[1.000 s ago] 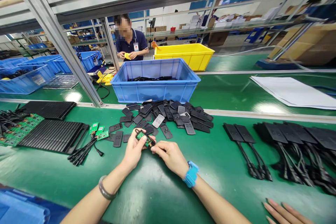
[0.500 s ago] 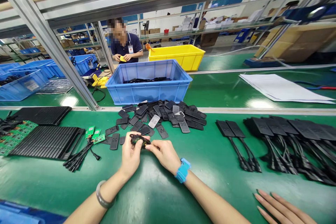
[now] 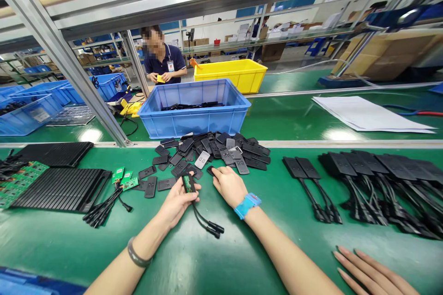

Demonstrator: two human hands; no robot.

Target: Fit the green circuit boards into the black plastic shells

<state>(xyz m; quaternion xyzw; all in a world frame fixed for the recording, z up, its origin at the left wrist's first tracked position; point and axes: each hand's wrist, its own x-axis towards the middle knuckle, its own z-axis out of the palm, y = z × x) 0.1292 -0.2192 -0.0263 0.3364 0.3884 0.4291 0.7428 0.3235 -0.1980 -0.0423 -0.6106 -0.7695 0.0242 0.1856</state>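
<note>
My left hand (image 3: 175, 203) is closed around a small black plastic housing (image 3: 188, 183) with a green circuit board showing inside it. From its lower end two black cables (image 3: 206, 226) with plug ends hang over the green bench. To the right, my right hand (image 3: 229, 187) pinches a black plastic cover (image 3: 210, 171) at the near edge of a heap of loose covers (image 3: 187, 147). Most of that cover is hidden behind the fingers. Left of my hands lie a few green circuit boards (image 3: 127, 178) with bundled black cables.
A blue bin (image 3: 194, 122) stands behind the heap, with a yellow bin (image 3: 230, 73) beyond. Black slotted racks (image 3: 64, 189) sit at left, cabled black units (image 3: 346, 166) at right. Another person's hand (image 3: 370, 269) rests at lower right; a person (image 3: 164, 62) works across the bench.
My hands have moved apart. The right hand has left the housing and reached toward the heap, onto a cover. The housing is now more upright, with its two cables in view.
</note>
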